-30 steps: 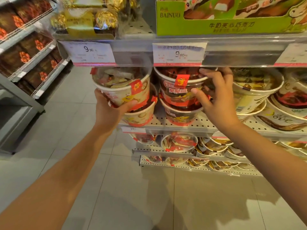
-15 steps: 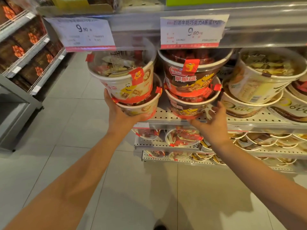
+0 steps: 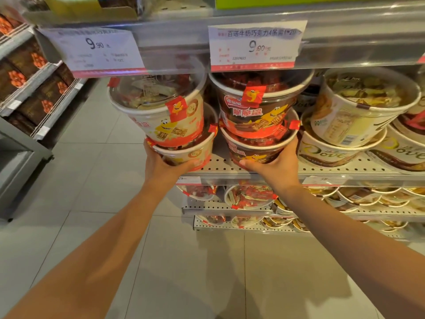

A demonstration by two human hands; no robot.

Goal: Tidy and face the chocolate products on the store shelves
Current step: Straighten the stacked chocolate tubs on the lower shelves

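Two stacks of chocolate tubs sit at the front of the perforated shelf (image 3: 322,168), and each of the hands holds the bottom tub of one. The left hand (image 3: 164,165) is curled round the lower cream tub (image 3: 190,154) from its outer side and underneath, with the upper cream tub (image 3: 161,113) resting tilted on top of it at the shelf's left end. The right hand (image 3: 273,163) grips the lower brown tub (image 3: 255,149), thumb across its front base and fingers wrapped round its right side, while the upper brown tub (image 3: 257,104) leans forward above it. Just beside these, to the right, the Dove tubs (image 3: 340,143) are stacked and also tilted. The step in hand looks like squaring both stacks at once, so the sensible way is to turn each bottom tub slowly until its printed shark label faces the aisle, keeping the pull level so the loose upper tubs do not slide off their lids. Pushing the cream stack slightly inward would help, since it seems to overhang the shelf corner. Once the bases sit flat, each upper tub probably needs its own small twist and settling, one stack at a time, beneath the price tags (image 3: 255,46) on the rail above.
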